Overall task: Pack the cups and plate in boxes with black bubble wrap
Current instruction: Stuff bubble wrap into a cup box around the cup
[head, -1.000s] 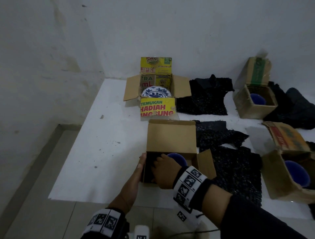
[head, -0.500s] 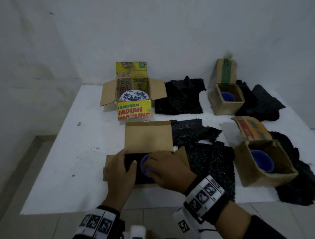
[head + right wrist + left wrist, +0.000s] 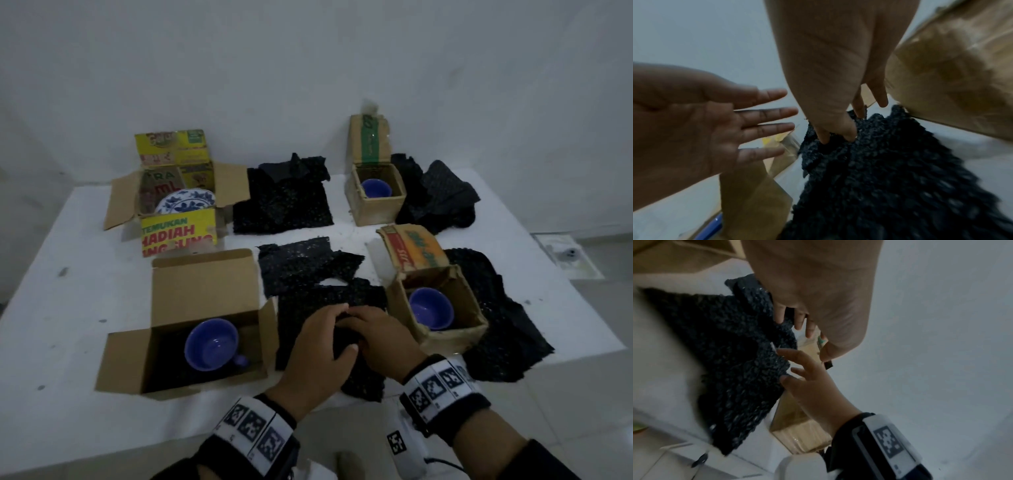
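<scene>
Both hands have left the plain cardboard box (image 3: 164, 346) and now meet over the black bubble wrap sheet (image 3: 318, 308) just to its right. That box sits open just left of the left hand (image 3: 318, 346), with a blue cup (image 3: 210, 344) standing upright inside on a dark lining.

The right hand (image 3: 383, 342) pinches a raised fold of the sheet between its fingertips (image 3: 849, 133). The left hand rests on the sheet beside it; the right wrist view shows its fingers (image 3: 766, 113) straight and spread, gripping nothing.

Just right of the right hand stands a worn brown box (image 3: 445, 329) holding a second blue cup (image 3: 431, 308); its red, orange and green flap print is too blurred to read. Well beyond the hands, a yellow printed box (image 3: 178, 233) reads "TEMUKAN HADIAH" on its front flap, with a cut-off third line, and holds a blue-and-white patterned plate (image 3: 186, 205) tilted inside. Another bubble wrap sheet (image 3: 281, 202) lies beside it, then a green-taped box (image 3: 375, 198) with a third blue cup (image 3: 376, 188).
</scene>
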`<action>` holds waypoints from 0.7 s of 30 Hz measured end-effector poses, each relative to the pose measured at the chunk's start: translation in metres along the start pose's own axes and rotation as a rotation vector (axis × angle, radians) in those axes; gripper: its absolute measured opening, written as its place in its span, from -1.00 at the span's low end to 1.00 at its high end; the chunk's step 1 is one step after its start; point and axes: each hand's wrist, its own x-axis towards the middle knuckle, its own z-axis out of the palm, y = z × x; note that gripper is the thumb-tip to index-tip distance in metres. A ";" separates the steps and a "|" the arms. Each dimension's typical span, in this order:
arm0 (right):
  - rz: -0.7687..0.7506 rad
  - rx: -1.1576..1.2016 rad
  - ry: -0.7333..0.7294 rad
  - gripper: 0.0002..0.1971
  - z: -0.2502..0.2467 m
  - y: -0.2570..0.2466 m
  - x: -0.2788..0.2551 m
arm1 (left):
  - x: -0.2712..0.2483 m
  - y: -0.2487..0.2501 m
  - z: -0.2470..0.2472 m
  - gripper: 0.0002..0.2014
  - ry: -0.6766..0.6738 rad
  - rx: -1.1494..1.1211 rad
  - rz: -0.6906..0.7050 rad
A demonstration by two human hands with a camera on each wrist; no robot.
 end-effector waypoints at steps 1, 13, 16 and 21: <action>0.019 -0.021 -0.062 -0.49 0.006 0.009 0.001 | 0.005 -0.004 0.009 -0.44 -0.024 0.005 -0.092; 0.023 -0.174 -0.171 -0.48 0.033 0.030 0.012 | 0.027 -0.049 0.073 -0.24 -0.133 0.256 -0.480; -0.019 -0.172 -0.057 -0.59 0.034 0.029 0.015 | 0.030 -0.047 0.076 -0.24 -0.144 0.370 -0.507; -0.066 -0.137 0.139 -0.85 0.026 0.028 0.019 | 0.035 -0.045 0.064 -0.21 -0.137 0.393 -0.508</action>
